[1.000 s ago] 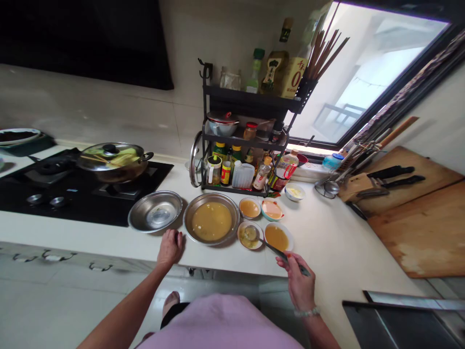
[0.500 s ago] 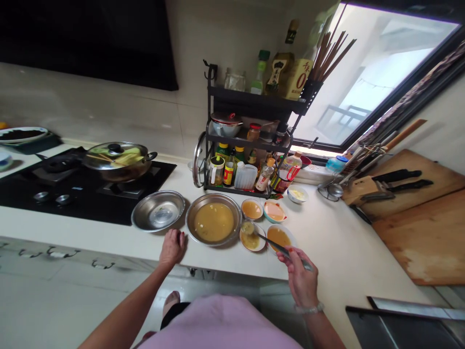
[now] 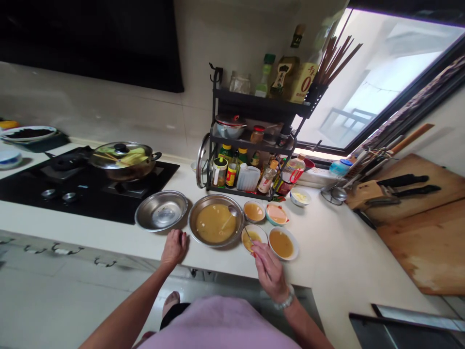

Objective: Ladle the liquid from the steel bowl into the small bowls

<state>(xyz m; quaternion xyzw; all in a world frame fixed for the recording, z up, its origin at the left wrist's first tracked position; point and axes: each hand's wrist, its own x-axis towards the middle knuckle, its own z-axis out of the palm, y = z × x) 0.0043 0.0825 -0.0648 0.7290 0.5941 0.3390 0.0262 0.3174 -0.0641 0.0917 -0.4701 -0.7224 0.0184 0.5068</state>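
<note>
My right hand (image 3: 271, 271) is closed around the handle of a metal ladle (image 3: 233, 211). The ladle's head is over the right side of a wide metal bowl (image 3: 192, 224) of yellowish broth (image 3: 214, 223). Its handle passes above a small bowl of broth (image 3: 253, 237) in front of my fingers. Curled loosely, my left hand (image 3: 175, 247) rests on the counter's front edge, with nothing visible in it. Behind it stands a metal bowl (image 3: 142, 218) with no food showing in it. More broth fills a white bowl (image 3: 282, 243) and a small bowl (image 3: 254, 212).
A bowl with orange-pink contents (image 3: 277, 214) and one with pale pieces (image 3: 300, 197) stand farther back. Behind them is a black seasoning rack (image 3: 250, 143). A lidded pan (image 3: 123, 162) sits on the stove at left; a knife block (image 3: 363, 194) and cutting boards (image 3: 410, 232) are at right.
My right hand has moved left with the ladle. Its head has gone from above the small bowl to over the wide metal bowl. My left hand stays at the counter edge.
</note>
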